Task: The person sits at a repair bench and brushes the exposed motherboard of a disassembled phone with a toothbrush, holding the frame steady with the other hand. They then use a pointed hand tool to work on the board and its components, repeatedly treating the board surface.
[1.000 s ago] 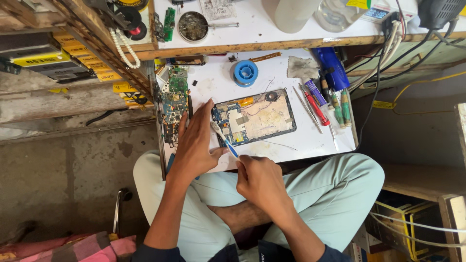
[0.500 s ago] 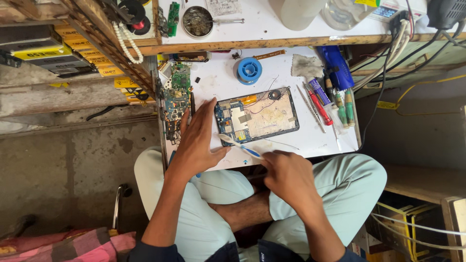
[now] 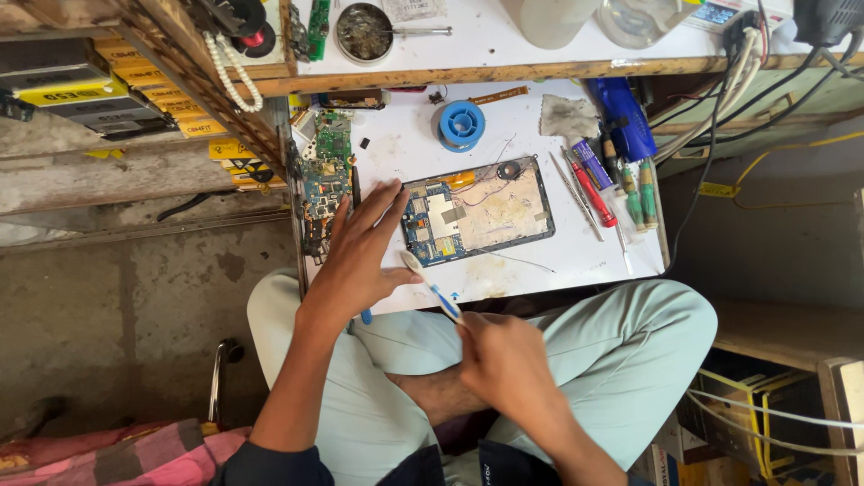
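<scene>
Brush at opened tablet, both hands working on white bench.

Right hand [image 3: 504,364] clenched round brush [image 3: 432,288]; bristle end up-left of it, by tablet's [image 3: 477,211] near edge. Left hand [image 3: 360,256] released, fingers spread, touching tablet's left side. Circuit boards [image 3: 322,175] just beyond left hand; solder spool [image 3: 462,124] farther off.

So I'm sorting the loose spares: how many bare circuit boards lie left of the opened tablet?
2, maybe more hidden. A green board lies at the white mat's top left corner; a blue board sits just below it, beside the left hand.
</scene>
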A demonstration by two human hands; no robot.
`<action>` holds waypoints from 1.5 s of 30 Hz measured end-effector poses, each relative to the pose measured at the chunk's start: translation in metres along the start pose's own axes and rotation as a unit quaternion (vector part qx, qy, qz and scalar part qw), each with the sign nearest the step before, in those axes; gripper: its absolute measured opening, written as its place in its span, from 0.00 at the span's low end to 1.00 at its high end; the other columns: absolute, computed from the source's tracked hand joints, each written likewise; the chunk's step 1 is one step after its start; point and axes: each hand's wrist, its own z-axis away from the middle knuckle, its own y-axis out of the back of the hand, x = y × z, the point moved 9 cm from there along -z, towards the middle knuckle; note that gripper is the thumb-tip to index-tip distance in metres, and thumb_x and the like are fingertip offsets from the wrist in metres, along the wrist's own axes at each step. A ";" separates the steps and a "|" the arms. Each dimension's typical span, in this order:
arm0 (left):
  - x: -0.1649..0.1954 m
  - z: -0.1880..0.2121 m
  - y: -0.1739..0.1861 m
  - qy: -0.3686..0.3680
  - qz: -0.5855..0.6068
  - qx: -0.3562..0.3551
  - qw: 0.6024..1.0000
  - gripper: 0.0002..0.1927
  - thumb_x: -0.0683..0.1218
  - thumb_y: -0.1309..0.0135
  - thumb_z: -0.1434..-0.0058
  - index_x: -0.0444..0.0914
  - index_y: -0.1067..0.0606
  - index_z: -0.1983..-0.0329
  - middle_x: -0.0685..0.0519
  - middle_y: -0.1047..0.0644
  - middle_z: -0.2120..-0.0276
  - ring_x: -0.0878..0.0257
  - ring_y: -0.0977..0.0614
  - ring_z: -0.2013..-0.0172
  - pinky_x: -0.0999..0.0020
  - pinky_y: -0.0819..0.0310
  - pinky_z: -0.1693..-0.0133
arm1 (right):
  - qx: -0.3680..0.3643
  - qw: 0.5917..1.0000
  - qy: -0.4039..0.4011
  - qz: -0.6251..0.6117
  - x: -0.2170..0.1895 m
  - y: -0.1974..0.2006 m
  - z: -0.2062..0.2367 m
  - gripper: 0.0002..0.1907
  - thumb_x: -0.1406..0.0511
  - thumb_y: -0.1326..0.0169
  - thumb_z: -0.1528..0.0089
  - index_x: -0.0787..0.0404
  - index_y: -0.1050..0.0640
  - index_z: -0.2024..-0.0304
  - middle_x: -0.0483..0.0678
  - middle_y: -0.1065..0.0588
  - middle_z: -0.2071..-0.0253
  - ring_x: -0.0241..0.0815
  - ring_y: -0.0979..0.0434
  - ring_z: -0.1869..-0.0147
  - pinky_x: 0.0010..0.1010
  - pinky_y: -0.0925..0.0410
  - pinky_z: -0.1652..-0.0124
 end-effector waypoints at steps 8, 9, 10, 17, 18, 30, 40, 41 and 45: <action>0.003 -0.002 0.003 0.007 -0.021 -0.006 1.000 0.64 0.55 0.23 0.71 0.34 0.38 0.29 0.47 0.39 0.29 0.54 0.43 0.28 0.46 0.59 0.30 | 0.005 0.998 -0.028 -0.049 -0.001 -0.013 0.021 0.06 0.68 0.45 0.41 0.65 0.24 0.72 0.58 0.24 0.75 0.65 0.25 0.71 0.51 0.35 0.72; 0.004 -0.002 0.003 0.010 -0.020 -0.009 1.000 0.65 0.55 0.23 0.73 0.34 0.39 0.30 0.47 0.39 0.29 0.54 0.43 0.28 0.46 0.59 0.30 | 0.000 0.998 -0.038 -0.055 0.001 -0.014 0.023 0.05 0.69 0.45 0.41 0.64 0.24 0.72 0.58 0.23 0.75 0.64 0.24 0.71 0.51 0.35 0.72; 0.004 -0.002 0.004 0.008 -0.021 -0.010 1.000 0.66 0.56 0.23 0.74 0.34 0.39 0.30 0.46 0.40 0.29 0.53 0.43 0.28 0.46 0.59 0.30 | -0.005 0.997 -0.047 -0.060 0.003 -0.015 0.024 0.04 0.69 0.45 0.41 0.64 0.24 0.71 0.58 0.23 0.76 0.64 0.24 0.72 0.50 0.35 0.72; 0.004 -0.001 0.005 0.000 -0.027 -0.006 1.000 0.64 0.57 0.24 0.72 0.34 0.38 0.30 0.46 0.40 0.29 0.53 0.42 0.28 0.46 0.57 0.30 | 0.048 0.999 -0.008 -0.003 0.017 -0.013 0.012 0.03 0.70 0.44 0.44 0.64 0.21 0.67 0.56 0.22 0.70 0.63 0.23 0.67 0.51 0.33 0.70; 0.004 0.000 0.005 -0.004 -0.024 -0.001 1.000 0.62 0.57 0.25 0.69 0.34 0.38 0.30 0.46 0.39 0.29 0.53 0.42 0.28 0.46 0.57 0.30 | 0.041 0.999 -0.012 0.021 0.027 -0.010 0.010 0.03 0.70 0.43 0.44 0.64 0.21 0.68 0.56 0.21 0.70 0.63 0.22 0.66 0.51 0.33 0.69; 0.006 0.001 0.006 -0.006 -0.016 0.025 1.000 0.52 0.54 0.28 0.57 0.33 0.37 0.30 0.45 0.39 0.28 0.52 0.42 0.28 0.47 0.57 0.30 | 0.156 0.963 -0.042 0.217 0.104 0.080 -0.009 0.20 0.77 0.43 0.51 0.54 0.14 0.61 0.45 0.27 0.68 0.49 0.28 0.55 0.50 0.47 0.50; 0.004 0.001 0.005 -0.008 -0.008 0.014 1.000 0.50 0.52 0.29 0.55 0.33 0.37 0.30 0.45 0.40 0.28 0.53 0.42 0.27 0.47 0.59 0.29 | 0.132 0.987 0.024 0.087 0.103 0.087 -0.032 0.13 0.77 0.41 0.48 0.60 0.17 0.63 0.43 0.24 0.65 0.45 0.26 0.53 0.43 0.47 0.46; 0.004 0.001 0.006 -0.009 -0.007 0.018 1.000 0.50 0.52 0.29 0.55 0.33 0.37 0.30 0.46 0.39 0.28 0.53 0.42 0.27 0.47 0.59 0.29 | 0.135 0.987 0.033 0.081 0.099 0.083 -0.035 0.12 0.77 0.41 0.48 0.60 0.17 0.65 0.44 0.24 0.64 0.45 0.26 0.53 0.43 0.47 0.46; 0.003 0.002 0.005 -0.003 -0.002 0.016 1.000 0.49 0.49 0.30 0.55 0.35 0.36 0.30 0.47 0.39 0.28 0.53 0.42 0.27 0.48 0.57 0.30 | 0.129 0.985 0.113 0.009 0.064 0.053 -0.046 0.12 0.77 0.40 0.50 0.60 0.18 0.65 0.46 0.24 0.63 0.45 0.26 0.54 0.41 0.47 0.47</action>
